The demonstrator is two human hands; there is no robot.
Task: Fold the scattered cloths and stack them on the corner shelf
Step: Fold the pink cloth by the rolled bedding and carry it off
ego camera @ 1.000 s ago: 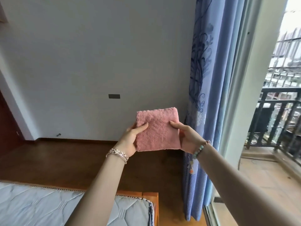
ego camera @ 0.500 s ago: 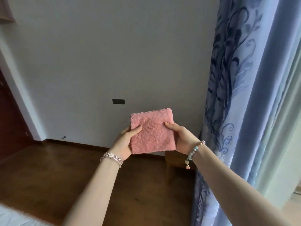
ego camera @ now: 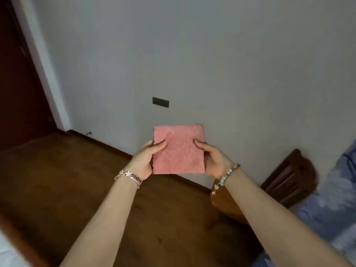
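At the far left stands a dark red-brown door (ego camera: 17, 74) with a pale frame (ego camera: 41, 62) beside it, and a brown wooden floor (ego camera: 63, 180) runs from there toward the grey wall (ego camera: 192, 54), where a dark skirting board (ego camera: 107, 144) marks the join. A small black plate (ego camera: 160, 102) sits on the wall, above the hands. The left hand (ego camera: 143, 162), with silver bracelets (ego camera: 128, 176) at its wrist, grips the left edge of a folded pink cloth (ego camera: 179, 149), thumb laid across the front face and fingers curled behind it. The cloth is a neat, roughly square fold held upright in the air in front of the wall, between the two hands and well above the floor. The right hand (ego camera: 215, 162) pinches the cloth's right edge in the same way, thumb in front and fingers hidden behind, and a bracelet of pale green beads (ego camera: 227, 174) circles its wrist. Below and to the right of that hand a dark wooden chair (ego camera: 289, 182) stands against the wall, its seat partly hidden by the right forearm. At the far right edge hangs a blue patterned curtain (ego camera: 335, 199), blurred.
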